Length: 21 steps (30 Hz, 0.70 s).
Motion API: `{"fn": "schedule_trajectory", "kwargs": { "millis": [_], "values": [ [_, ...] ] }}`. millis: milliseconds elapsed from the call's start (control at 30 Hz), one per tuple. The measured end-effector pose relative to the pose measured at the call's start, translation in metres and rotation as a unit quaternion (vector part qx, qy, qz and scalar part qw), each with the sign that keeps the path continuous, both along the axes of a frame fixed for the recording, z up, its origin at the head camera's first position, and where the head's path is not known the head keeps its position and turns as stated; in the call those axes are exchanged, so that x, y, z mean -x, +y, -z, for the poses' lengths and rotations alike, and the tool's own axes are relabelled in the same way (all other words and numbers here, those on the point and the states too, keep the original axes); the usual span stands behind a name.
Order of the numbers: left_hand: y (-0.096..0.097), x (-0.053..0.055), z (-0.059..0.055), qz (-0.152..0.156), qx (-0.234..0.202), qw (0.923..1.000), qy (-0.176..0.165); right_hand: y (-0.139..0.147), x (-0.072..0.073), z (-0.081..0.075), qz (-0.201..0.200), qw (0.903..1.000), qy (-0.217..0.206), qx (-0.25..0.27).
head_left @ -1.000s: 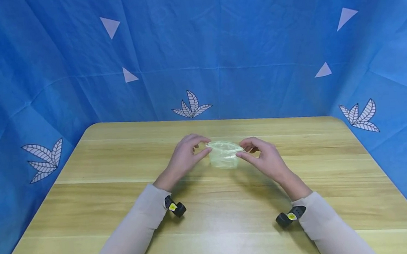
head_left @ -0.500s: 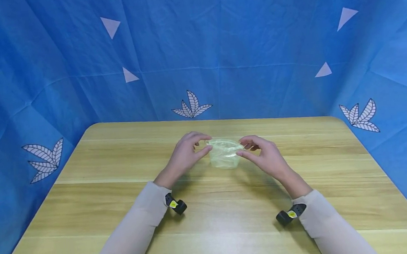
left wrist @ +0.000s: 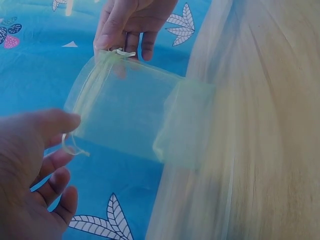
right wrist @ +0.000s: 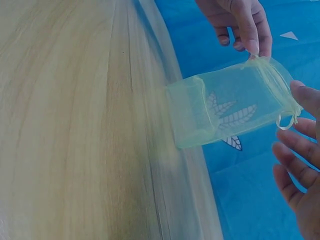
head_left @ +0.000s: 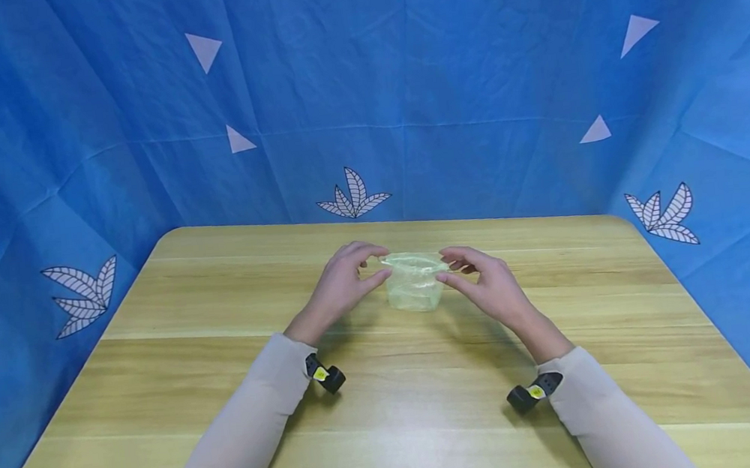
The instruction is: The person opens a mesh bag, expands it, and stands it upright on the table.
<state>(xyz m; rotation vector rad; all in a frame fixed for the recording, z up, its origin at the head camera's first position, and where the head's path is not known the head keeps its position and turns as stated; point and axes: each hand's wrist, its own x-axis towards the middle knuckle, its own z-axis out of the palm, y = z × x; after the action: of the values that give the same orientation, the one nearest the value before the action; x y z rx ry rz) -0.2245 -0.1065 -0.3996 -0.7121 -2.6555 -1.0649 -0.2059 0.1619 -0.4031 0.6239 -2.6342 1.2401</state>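
A sheer pale green drawstring pouch (head_left: 415,284) hangs between my two hands over the table, its gathered mouth at the top. My left hand (head_left: 339,283) pinches the mouth's left corner between thumb and forefinger. At the opposite corner, thumb and fingers of my right hand (head_left: 484,284) pinch the pouch. In the left wrist view the pouch (left wrist: 135,110) looks flat and see-through, with small string loops at both upper corners. Its lower part shows a fold or seam in the right wrist view. Nothing can be made out inside it.
A light wooden table (head_left: 391,398) lies under both arms. Behind it and at both sides hangs a blue curtain (head_left: 469,89) with white leaf and triangle prints. Each wrist wears a small black camera, one on the left (head_left: 328,376) and one on the right (head_left: 529,394).
The pouch's mouth has spread a little flatter and its top edge shows more. My right hand has risen slightly. The left hand has hardly moved, and both hands keep their pinch.
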Motion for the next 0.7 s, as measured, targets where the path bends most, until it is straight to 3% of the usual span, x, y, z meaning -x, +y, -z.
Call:
{"fn": "schedule_trajectory", "kwargs": {
  "millis": [267, 700],
  "values": [
    [-0.003, 0.0013, 0.0011, -0.003, -0.001, 1.0, -0.002, 0.0003, -0.0016, -0.0013, 0.003, 0.9999, -0.013, -0.005],
    [-0.0069, -0.0016, 0.0026, -0.011, -0.007, 0.9999, -0.002, -0.0051, 0.0028, 0.0009, 0.019, 0.9991, 0.035, -0.015]
  ]
}}
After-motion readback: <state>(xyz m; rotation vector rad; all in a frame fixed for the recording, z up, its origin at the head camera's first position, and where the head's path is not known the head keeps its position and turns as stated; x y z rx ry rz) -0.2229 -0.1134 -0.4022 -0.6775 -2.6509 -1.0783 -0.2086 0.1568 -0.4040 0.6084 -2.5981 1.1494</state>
